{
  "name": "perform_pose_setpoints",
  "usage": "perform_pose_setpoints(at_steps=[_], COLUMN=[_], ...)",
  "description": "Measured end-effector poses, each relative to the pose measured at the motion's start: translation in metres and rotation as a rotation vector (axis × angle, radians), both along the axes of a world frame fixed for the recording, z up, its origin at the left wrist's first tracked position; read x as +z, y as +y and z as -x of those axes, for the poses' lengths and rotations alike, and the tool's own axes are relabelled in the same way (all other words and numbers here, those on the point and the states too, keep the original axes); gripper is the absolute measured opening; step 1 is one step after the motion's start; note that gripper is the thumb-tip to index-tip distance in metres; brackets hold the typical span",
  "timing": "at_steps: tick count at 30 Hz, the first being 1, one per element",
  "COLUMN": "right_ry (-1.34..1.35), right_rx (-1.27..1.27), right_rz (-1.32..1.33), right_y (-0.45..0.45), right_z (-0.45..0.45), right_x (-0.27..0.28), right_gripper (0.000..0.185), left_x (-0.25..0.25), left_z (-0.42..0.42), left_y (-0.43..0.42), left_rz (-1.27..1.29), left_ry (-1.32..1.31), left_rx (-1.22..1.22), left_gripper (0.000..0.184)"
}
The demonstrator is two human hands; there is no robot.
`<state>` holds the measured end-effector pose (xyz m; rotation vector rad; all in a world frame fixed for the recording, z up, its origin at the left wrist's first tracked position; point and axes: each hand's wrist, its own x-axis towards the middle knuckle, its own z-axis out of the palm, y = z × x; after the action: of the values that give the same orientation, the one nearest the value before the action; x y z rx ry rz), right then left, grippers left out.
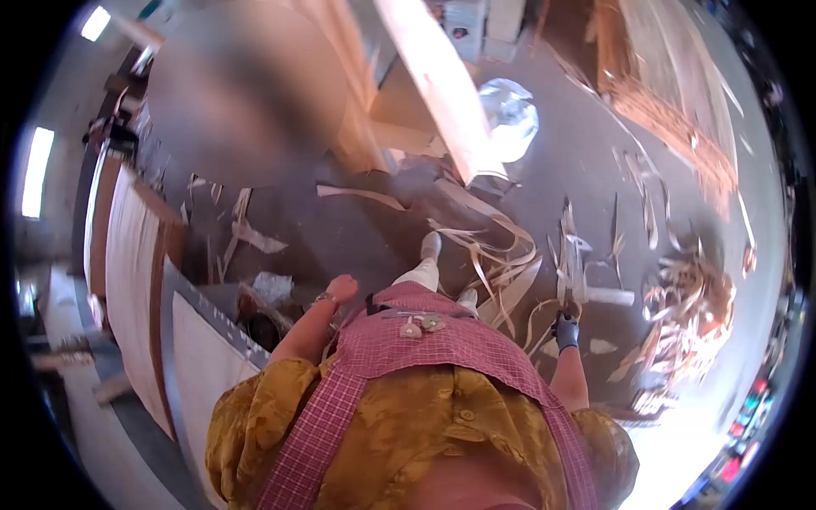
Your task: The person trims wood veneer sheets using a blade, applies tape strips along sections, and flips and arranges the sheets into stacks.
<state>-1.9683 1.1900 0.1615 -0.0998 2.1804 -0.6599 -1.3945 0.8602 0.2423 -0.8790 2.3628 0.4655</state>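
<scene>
My left hand [342, 289] has fingers curled narrow beside my checked apron [425, 348]; across the apron, my gloved right hand [566, 330] nears pale strips [571, 265], grip unclear.

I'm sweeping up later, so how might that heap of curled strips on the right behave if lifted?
The strips would probably flop and trail, since many are long, thin and bent into loops. The heap looks likely to be light for its bulk, being loosely piled. Parts may snag together, as the loops overlap.
</scene>
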Motion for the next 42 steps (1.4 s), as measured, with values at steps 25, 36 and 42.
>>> perform_pose_setpoints(at_steps=[25, 36, 42], right_ry=[0.269, -0.293, 0.062], right_rx=[1.513, 1.246, 1.837], right_rz=[-0.041, 0.134, 0.69], right_y=[-0.515, -0.787, -0.964], right_z=[-0.375, -0.612, -0.797], right_x=[0.01, 0.007, -0.036], right_gripper=[0.039, 0.017, 0.027], left_x=[-0.068, -0.047, -0.024], left_z=[-0.328, -0.44, -0.535], left_y=[-0.029, -0.193, -0.32], left_rz=[-0.35, -0.44, -0.32], left_ry=[0.716, 0.85, 0.933], left_rx=[2.04, 2.265, 2.34], left_gripper=[0.016, 0.03, 0.021])
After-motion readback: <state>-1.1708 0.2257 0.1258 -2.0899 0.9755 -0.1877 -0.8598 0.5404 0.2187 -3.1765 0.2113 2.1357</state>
